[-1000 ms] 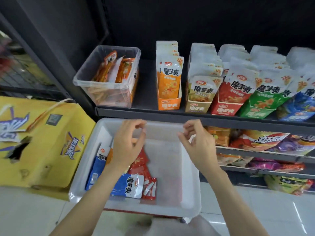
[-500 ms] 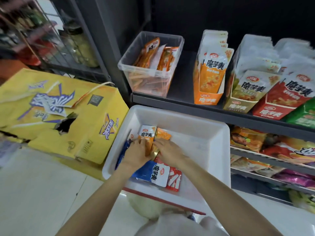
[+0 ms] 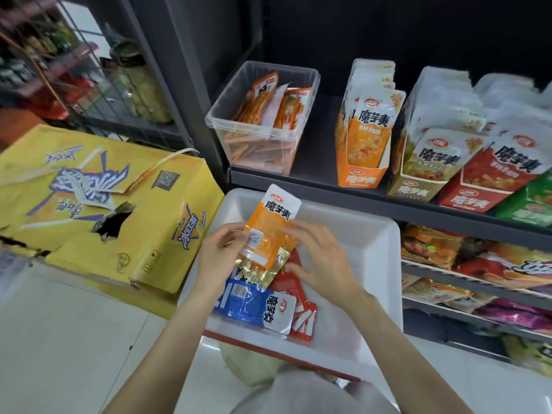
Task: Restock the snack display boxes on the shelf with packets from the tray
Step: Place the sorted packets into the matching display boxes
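Even, diffuse overhead lighting is seen across the scene, with the white tray [image 3: 370, 243] and pale floor [image 3: 59, 339] rendered bright and the shelf back panel [image 3: 388, 31] left nearly black. Soft glare is caught on the clear plastic bin [image 3: 227, 121] and on the glossy packets of the lower shelf [image 3: 493, 264]. Motion blur is spread over the wire rack [image 3: 59, 70] at upper left. Straight shelf edges are bowed by wide-angle distortion toward the frame borders.
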`<control>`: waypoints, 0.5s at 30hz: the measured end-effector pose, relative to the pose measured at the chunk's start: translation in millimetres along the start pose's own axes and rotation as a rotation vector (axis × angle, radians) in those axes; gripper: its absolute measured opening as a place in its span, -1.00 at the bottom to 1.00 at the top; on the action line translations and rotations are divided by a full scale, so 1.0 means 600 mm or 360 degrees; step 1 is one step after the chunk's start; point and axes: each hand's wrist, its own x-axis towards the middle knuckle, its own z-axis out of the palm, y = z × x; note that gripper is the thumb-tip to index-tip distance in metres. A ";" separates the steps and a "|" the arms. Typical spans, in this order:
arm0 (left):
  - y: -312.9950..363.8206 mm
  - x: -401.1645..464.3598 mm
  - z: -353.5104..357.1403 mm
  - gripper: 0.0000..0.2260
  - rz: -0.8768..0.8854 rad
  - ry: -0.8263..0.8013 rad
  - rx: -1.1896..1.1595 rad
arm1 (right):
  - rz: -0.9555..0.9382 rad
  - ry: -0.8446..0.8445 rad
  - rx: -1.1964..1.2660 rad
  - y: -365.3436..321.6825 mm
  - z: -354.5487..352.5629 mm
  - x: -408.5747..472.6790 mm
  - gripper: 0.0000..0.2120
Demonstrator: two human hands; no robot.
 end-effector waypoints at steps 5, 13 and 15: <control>0.050 -0.018 0.042 -0.89 -0.0153 -0.0223 -0.0185 | -0.0223 0.0437 -0.0267 -0.008 -0.010 0.007 -0.60; 0.081 -0.009 0.078 -0.69 0.0318 -0.0448 0.0402 | 0.0856 0.0730 0.0988 -0.015 -0.130 0.011 -0.92; 0.083 -0.010 0.094 -0.68 0.0195 -0.0500 0.0212 | 0.0960 0.0840 0.1311 -0.011 -0.152 0.004 -0.90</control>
